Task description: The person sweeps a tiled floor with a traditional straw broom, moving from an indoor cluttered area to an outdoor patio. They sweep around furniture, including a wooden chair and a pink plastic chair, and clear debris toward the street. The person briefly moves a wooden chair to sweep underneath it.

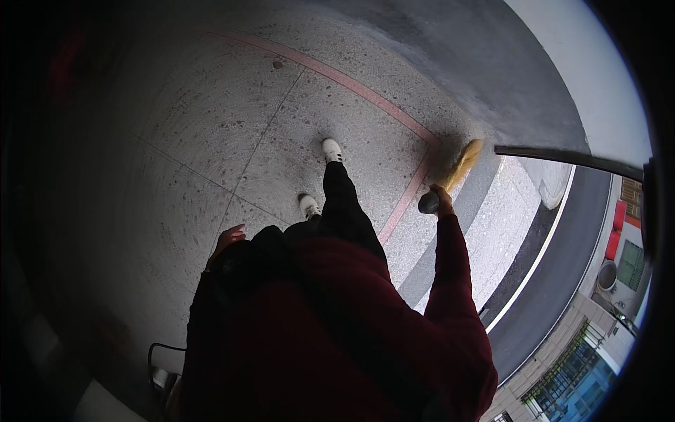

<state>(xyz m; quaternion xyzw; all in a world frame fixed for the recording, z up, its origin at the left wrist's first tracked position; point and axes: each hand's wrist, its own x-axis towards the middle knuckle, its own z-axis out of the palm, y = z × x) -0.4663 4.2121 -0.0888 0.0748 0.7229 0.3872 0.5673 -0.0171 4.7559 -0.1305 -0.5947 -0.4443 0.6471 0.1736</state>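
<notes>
My right hand (443, 200) is closed around the handle of a straw broom (464, 163), held out to my right. The handle's dark, rounded end sticks out of the fist toward me. Yellowish bristles point away and reach down close to the floor by the corner of a wall. Beside my body, on the left, hangs my left hand (230, 238). Its fingers look loosely apart, with nothing seen in them; part of that hand is hidden behind my dark sleeve.
My white shoes (331, 149) stand on a speckled grey floor (211, 133) with a pink border strip (351, 86). A grey-and-white wall (534, 77) rises ahead. On the right, a pale ramp (499, 204) leads to a road (555, 260). A chair-like object (165, 376) is behind left.
</notes>
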